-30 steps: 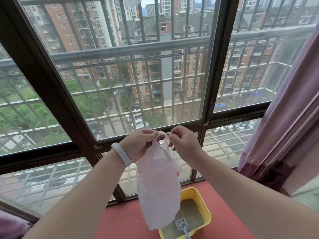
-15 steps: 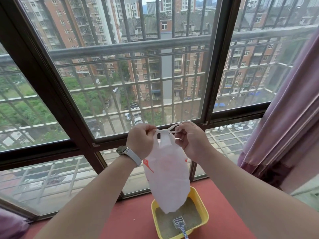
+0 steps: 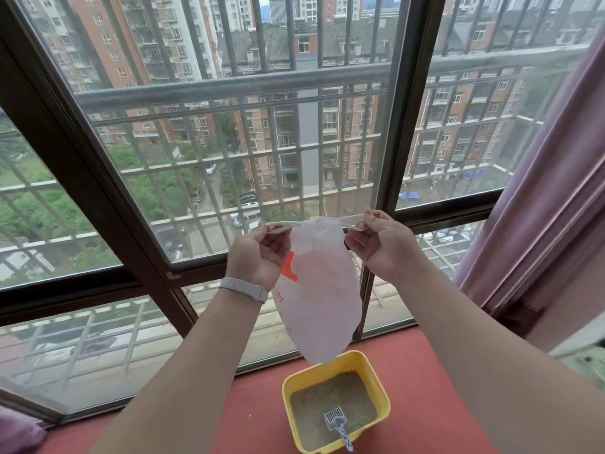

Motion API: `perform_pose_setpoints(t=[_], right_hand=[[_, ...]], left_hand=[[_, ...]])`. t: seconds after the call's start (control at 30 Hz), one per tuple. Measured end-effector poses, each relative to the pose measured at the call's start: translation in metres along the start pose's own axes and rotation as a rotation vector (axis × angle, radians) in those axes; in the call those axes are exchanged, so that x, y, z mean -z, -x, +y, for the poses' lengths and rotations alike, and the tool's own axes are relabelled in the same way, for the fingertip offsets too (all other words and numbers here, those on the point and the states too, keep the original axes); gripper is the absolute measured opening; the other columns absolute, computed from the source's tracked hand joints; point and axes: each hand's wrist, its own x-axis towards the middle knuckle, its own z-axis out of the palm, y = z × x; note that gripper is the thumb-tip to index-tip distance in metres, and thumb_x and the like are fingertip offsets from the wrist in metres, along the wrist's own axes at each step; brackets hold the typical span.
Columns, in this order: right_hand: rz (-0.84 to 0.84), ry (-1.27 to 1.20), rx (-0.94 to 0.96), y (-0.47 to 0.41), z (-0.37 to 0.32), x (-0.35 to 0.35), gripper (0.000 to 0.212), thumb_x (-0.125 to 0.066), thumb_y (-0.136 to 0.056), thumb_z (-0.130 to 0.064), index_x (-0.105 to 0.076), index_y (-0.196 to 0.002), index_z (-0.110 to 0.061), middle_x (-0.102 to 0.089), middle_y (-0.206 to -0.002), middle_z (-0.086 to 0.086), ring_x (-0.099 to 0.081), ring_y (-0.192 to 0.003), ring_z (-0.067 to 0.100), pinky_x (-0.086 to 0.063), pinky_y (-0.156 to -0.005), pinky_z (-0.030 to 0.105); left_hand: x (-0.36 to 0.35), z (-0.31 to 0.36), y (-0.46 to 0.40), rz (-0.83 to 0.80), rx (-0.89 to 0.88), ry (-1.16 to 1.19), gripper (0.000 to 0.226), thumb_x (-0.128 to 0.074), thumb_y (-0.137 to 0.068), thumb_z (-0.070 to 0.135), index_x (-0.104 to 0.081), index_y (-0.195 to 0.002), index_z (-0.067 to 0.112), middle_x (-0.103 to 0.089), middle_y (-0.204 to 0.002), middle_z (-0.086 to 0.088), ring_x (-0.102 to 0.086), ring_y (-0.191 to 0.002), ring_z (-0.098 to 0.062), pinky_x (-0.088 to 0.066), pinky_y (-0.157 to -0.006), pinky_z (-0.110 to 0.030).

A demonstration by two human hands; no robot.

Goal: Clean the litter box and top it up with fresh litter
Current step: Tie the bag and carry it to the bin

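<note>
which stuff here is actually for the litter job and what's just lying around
For the job: white plastic bag, held by both hands, left and right; yellow litter box; scoop lying in the litter.

Just there: purple curtain; wristband.

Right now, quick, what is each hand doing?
Left hand: closed, pinching one handle of the plastic bag.
Right hand: closed, pinching the bag's other handle.

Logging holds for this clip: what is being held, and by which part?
A white plastic bag, by its two handles: left hand pinches one, right hand the other.
</note>
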Motion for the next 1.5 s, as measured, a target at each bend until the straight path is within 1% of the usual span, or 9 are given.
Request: perform_pose_setpoints(t=[0.2,0.37,0.53,0.7,0.83,1.07,1.2,1.4,1.5], right_hand=[[-0.054,-0.138,-0.037,-0.004,-0.013,0.013,0.031,-0.042,-0.102,-0.012,-0.049,-0.072,-0.007,-0.050,-0.057,0.004,-0.056,-0.056,0.018,-0.058,-0.076,0.035],[0.143,-0.157,-0.067,-0.013,-0.011,0.037,0.025,-0.041,-0.102,-0.011,-0.048,-0.078,-0.010,-0.038,-0.051,0.002,-0.040,-0.051,0.015,-0.055,-0.072,0.034],[0.315,0.123,-0.104,-0.019,-0.010,0.079,0.026,-0.039,-0.100,-0.003,-0.045,-0.076,-0.010,-0.034,-0.048,0.001,-0.034,-0.048,0.014,-0.051,-0.046,0.026],[0.450,0.253,-0.088,-0.015,-0.024,0.125,0.017,-0.046,-0.100,-0.008,-0.059,-0.105,-0.017,-0.032,-0.043,-0.005,-0.033,-0.042,0.009,-0.044,-0.057,0.028],[0.497,0.236,-0.073,-0.019,-0.012,0.129,0.019,-0.048,-0.099,-0.010,-0.049,-0.081,-0.016,-0.031,-0.044,-0.004,-0.031,-0.040,0.010,-0.042,-0.050,0.027],[0.309,0.189,0.011,-0.014,-0.014,0.107,0.020,-0.042,-0.100,-0.004,-0.051,-0.084,-0.012,-0.034,-0.054,-0.001,-0.035,-0.049,0.012,-0.044,-0.049,0.024],[0.133,0.428,0.020,-0.010,-0.010,0.081,0.032,-0.053,-0.099,-0.016,-0.050,-0.068,-0.013,-0.045,-0.054,0.001,-0.044,-0.051,0.016,-0.045,-0.057,0.029],[-0.131,0.833,-0.014,0.000,0.007,0.022,0.010,-0.062,-0.093,-0.010,-0.063,-0.083,-0.008,-0.057,-0.066,0.006,-0.054,-0.061,0.018,-0.049,-0.061,0.026],[-0.224,0.907,-0.043,0.003,0.018,-0.004,0.004,-0.064,-0.091,-0.009,-0.066,-0.088,-0.008,-0.062,-0.071,0.007,-0.055,-0.071,0.020,-0.049,-0.069,0.028]], left_hand=[[0.008,0.005,-0.011,0.003,0.091,0.054,0.034,-0.038,-0.104,0.013,-0.046,-0.071,0.010,-0.050,-0.054,-0.002,-0.053,-0.043,-0.013,-0.051,-0.049,-0.021],[0.022,0.012,-0.029,0.085,0.113,-0.403,0.034,-0.037,-0.103,0.014,-0.037,-0.069,0.019,-0.034,-0.047,0.006,-0.036,-0.040,-0.008,-0.027,-0.048,-0.020],[0.055,0.024,-0.039,0.142,0.113,-0.829,0.037,-0.036,-0.100,0.008,-0.030,-0.067,0.024,-0.025,-0.043,0.011,-0.024,-0.033,-0.003,-0.015,-0.035,-0.013],[0.104,0.050,-0.042,0.248,0.080,-0.997,0.032,-0.040,-0.104,0.015,-0.036,-0.073,0.021,-0.029,-0.054,0.005,-0.025,-0.031,-0.001,-0.015,-0.031,-0.011],[0.101,0.046,-0.044,0.297,0.045,-1.052,0.029,-0.041,-0.104,0.016,-0.040,-0.075,0.018,-0.030,-0.062,0.002,-0.028,-0.033,-0.003,-0.017,-0.031,-0.013],[0.084,0.038,-0.043,0.258,-0.064,-0.919,0.022,-0.046,-0.102,0.015,-0.049,-0.081,0.019,-0.034,-0.061,0.002,-0.031,-0.031,-0.003,-0.025,-0.032,-0.014],[0.069,0.027,-0.039,0.139,-0.064,-0.942,0.023,-0.051,-0.101,0.017,-0.053,-0.079,0.015,-0.047,-0.063,-0.001,-0.044,-0.044,-0.009,-0.037,-0.050,-0.020],[0.033,0.002,-0.024,-0.067,-0.054,-0.976,0.027,-0.056,-0.099,0.019,-0.061,-0.076,0.007,-0.068,-0.061,-0.002,-0.062,-0.050,-0.013,-0.046,-0.072,-0.034],[0.019,-0.007,-0.015,-0.173,-0.006,-0.937,0.015,-0.058,-0.097,0.014,-0.064,-0.086,0.005,-0.071,-0.075,-0.006,-0.067,-0.062,-0.015,-0.051,-0.070,-0.027]])
